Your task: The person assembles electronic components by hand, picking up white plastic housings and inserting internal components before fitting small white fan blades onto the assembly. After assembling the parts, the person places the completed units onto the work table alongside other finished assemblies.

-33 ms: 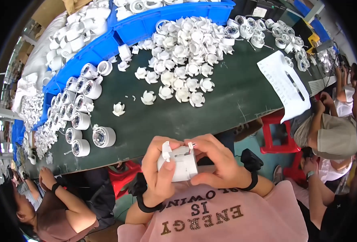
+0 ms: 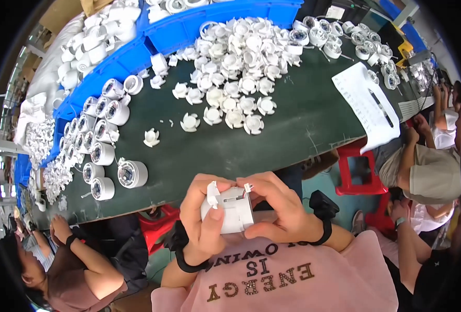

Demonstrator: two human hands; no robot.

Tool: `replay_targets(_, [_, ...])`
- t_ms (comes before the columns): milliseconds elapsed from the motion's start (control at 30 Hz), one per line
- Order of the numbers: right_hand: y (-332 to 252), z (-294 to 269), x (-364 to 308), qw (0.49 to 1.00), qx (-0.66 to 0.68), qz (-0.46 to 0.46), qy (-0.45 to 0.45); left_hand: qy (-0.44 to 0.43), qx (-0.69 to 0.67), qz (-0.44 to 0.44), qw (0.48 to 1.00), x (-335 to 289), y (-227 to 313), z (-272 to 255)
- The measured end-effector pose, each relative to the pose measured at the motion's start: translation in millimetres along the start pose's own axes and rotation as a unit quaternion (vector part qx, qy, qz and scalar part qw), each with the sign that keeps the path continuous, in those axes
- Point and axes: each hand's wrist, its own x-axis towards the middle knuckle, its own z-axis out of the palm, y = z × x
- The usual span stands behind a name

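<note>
Left of the left hand (image 2: 202, 218), white camera units (image 2: 102, 154) stood clustered, seemingly for easy reach. That hand pinched a white housing (image 2: 234, 216) between thumb and fingers; the right hand (image 2: 281, 209) clasped its other side, apparently steadying it, a wired connector (image 2: 248, 187) exposed near the fingertips.

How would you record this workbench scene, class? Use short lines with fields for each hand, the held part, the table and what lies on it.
Left hand: holds the white housing, thumb on its face
Right hand: holds the housing's right side
Held part detail: small white connector on wires, near the top
Table: dark green
Centre: heap of white petal-edged parts
Left: round white camera units
Far side: blue bins
Right: white sheet, black pen on it
</note>
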Motion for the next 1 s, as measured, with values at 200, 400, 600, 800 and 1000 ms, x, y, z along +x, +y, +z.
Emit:
replay_targets(200, [-1.8,8.2,-4.9,0.997,-0.076,-0.029,0.009,0.043,-0.036,-0.061,0.997,-7.3,-2.8,3.6])
replay_targets(400, [6.2,13.0,-17.2,0.995,-0.099,0.022,0.016,-0.006,-0.02,-0.046,0.999,-15.4,-26.1,2.6])
replay_targets(600, [14.3,14.7,-5.9,0.996,-0.08,0.048,-0.007,0.009,0.045,0.056,0.997,-10.8,-45.1,-8.9])
replay_targets(800, [11.4,11.8,-4.0,0.99,-0.072,0.116,0.026,-0.08,0.14,0.03,0.986,8.5,-40.0,-15.8])
replay_targets(1000, [16.6,23.6,16.1,0.976,-0.212,0.048,-0.004,0.009,-0.055,-0.203,0.978,-11.6,-55.7,-24.7])
